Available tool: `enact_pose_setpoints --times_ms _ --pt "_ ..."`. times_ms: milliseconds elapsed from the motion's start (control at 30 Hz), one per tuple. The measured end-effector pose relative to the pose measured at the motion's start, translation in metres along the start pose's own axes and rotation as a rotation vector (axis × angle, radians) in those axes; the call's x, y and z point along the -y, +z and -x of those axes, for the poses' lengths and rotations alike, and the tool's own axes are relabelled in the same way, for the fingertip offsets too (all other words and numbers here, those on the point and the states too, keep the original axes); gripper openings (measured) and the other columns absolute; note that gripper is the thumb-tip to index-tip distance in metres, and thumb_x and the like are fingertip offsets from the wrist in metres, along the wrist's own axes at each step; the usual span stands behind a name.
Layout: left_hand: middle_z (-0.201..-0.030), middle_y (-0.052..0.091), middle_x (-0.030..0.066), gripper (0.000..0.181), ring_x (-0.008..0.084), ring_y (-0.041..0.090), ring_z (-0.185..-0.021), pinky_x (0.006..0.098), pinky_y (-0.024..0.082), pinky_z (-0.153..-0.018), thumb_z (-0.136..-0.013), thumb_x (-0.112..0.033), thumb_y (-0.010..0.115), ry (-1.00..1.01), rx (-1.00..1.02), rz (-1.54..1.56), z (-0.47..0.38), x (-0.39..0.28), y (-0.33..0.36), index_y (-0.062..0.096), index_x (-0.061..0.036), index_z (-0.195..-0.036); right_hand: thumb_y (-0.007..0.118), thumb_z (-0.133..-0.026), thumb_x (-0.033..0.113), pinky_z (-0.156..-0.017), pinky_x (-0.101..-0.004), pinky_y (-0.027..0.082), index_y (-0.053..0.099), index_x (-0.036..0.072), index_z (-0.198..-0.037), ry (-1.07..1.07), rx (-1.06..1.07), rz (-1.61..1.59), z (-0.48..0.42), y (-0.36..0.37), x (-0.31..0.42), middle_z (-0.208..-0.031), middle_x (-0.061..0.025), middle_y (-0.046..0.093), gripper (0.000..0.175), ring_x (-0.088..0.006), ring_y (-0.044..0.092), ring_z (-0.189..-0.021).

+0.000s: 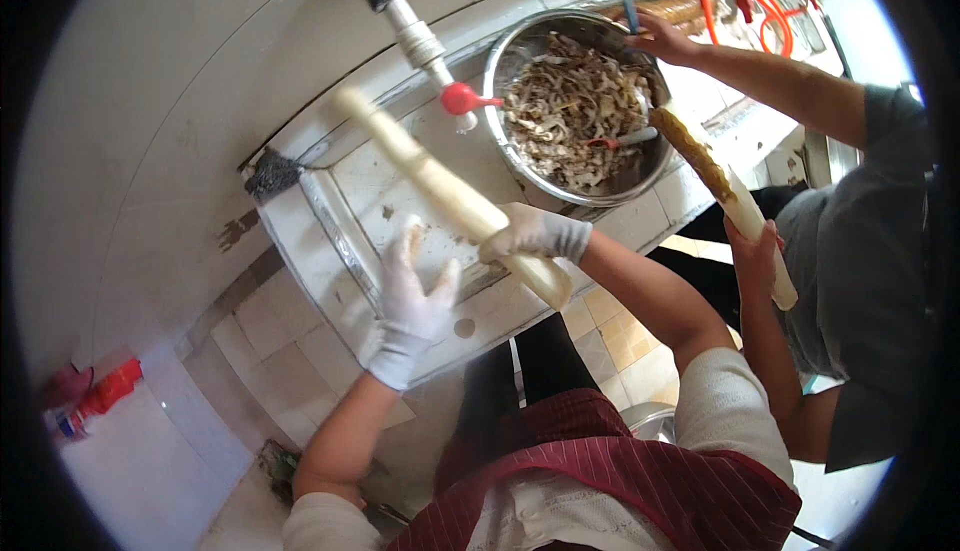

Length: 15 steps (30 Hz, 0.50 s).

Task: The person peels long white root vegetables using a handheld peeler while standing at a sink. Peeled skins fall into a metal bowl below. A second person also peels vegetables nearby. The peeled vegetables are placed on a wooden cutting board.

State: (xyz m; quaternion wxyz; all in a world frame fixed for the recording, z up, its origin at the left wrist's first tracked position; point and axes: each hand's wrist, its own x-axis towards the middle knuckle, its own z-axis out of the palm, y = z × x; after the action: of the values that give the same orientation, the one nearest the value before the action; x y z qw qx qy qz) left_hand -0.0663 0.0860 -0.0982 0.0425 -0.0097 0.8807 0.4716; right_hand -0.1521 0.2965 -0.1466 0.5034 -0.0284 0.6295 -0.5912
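My right hand (525,234), in a pale glove, is closed around a long peeled white root vegetable (442,183) near its lower right end. The root slants up to the left over a white tiled sink basin (367,176). Gloved too, my left hand (416,288) has its fingers spread beside the root and holds nothing; it is blurred. Behind the root stands a round metal bowl (491,112) full of brown and whitish peelings (577,112). A peeler (622,140) with a red part lies on the peelings.
At the right, a co-worker holds a partly peeled root (731,194) in one hand and a blue-handled tool (628,10) in the other. A tap with a red lever (461,98) juts over the basin. Unpeeled brown roots (667,10) and an orange hose (765,3) lie behind the bowl.
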Motion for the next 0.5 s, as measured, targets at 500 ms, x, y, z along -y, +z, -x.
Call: enact_pose_setpoints --times_ms 500 --pt "-0.094 0.07 0.011 0.037 0.0179 0.067 -0.078 0.0317 0.055 -0.071 -0.08 -0.016 0.076 -0.681 0.252 0.612 0.0 0.034 0.049 0.063 -0.001 -0.11 0.073 -0.083 0.015 -0.073 -0.0378 0.056 0.047 -0.002 -0.125 -0.37 -0.277 -0.617 -0.063 0.001 0.031 -0.1 -0.0139 0.065 0.051 -0.0217 0.065 -0.084"
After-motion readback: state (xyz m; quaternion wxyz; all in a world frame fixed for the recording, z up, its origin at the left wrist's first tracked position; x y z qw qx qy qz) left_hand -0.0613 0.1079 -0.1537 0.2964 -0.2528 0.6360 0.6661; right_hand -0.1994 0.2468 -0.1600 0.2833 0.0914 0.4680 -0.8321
